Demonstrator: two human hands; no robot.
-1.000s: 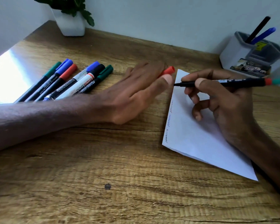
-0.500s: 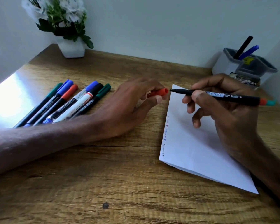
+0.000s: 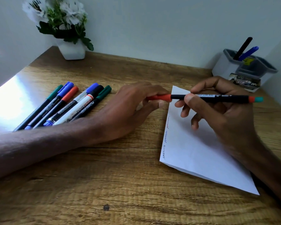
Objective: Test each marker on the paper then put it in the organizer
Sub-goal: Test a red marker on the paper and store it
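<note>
My right hand [image 3: 221, 111] grips a slim black marker [image 3: 217, 96] held level above the white paper [image 3: 196, 153]. My left hand [image 3: 133, 108] pinches the marker's red cap [image 3: 161, 97], which now sits on the marker's left end. Short scribble marks [image 3: 166, 135] run along the paper's left edge. Several more capped markers [image 3: 66, 104] lie in a row on the desk to the left. The grey organizer [image 3: 243, 69] stands at the back right with a black and a blue marker upright in it.
A white pot with a flowering plant [image 3: 68, 30] stands at the back left against the wall. The wooden desk [image 3: 104, 184] meets walls at the back and right. Bright glare lies on the desk's left side.
My left hand brought the red cap to the right and onto the marker's tip. The view tilted up, showing more of the plant.
</note>
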